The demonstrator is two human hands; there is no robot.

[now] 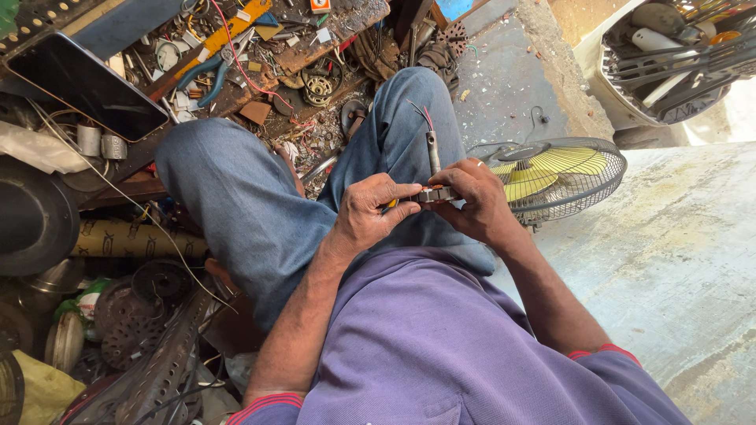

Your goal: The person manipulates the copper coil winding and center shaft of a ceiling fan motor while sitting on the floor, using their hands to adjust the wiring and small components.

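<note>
While the person sits with knees up in blue jeans, both hands meet over the lap: left hand [370, 211] and right hand [471, 198] each pinch closed on a small metal part [435, 193] with red wires, held between them. Yellow-bladed caged fan [561, 178] lies on the concrete floor [677, 252] just beyond the right hand; blue-handled pliers [206, 75] rest on the cluttered workbench [236, 98], well apart.

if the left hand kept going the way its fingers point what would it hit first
The left hand points right, at the small metal part pinched between both hands; just past it is the right hand. It already seems to touch the part.
</note>
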